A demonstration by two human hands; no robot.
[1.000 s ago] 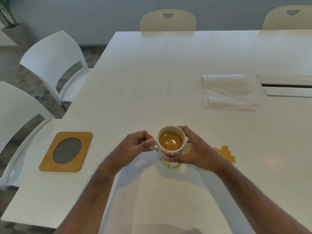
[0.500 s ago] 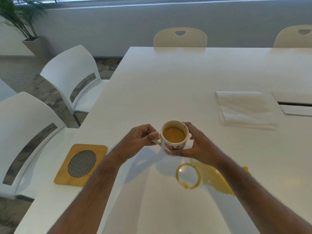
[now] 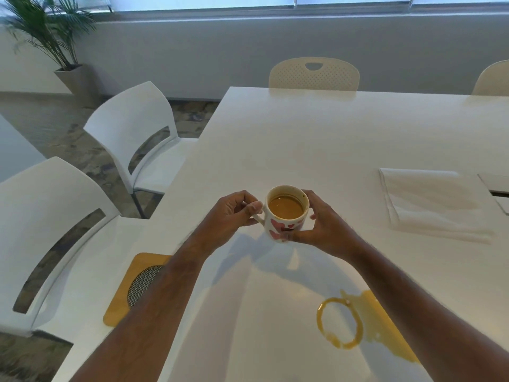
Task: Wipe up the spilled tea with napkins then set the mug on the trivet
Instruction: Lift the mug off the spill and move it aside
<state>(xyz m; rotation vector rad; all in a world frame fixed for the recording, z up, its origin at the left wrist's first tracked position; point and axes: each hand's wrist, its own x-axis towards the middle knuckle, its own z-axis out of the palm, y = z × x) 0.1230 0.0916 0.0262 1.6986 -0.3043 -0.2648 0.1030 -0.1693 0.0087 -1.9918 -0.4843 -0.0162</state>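
A white mug [image 3: 286, 219] with pink hearts, full of tea, is held up above the white table [image 3: 316, 139]. My left hand [image 3: 231, 216] pinches its handle. My right hand [image 3: 322, 224] wraps round its right side. Below and to the right, a brown ring and a puddle of spilled tea [image 3: 355, 318] lie on the table, partly hidden by my right forearm. The bamboo trivet [image 3: 129, 288] with a mesh centre lies near the table's left edge, half covered by my left forearm. A folded white napkin [image 3: 429, 202] lies at the right.
Two white chairs [image 3: 132, 133] stand along the table's left side and beige chairs [image 3: 314, 74] at the far end. A recessed cable hatch [image 3: 495, 188] sits at the right edge of view. A potted plant [image 3: 55, 37] stands in the far left corner.
Both hands have lifted the mug off the table, uncovering a tea ring where it stood. My view has tilted up, so the spill now appears lower in the frame.
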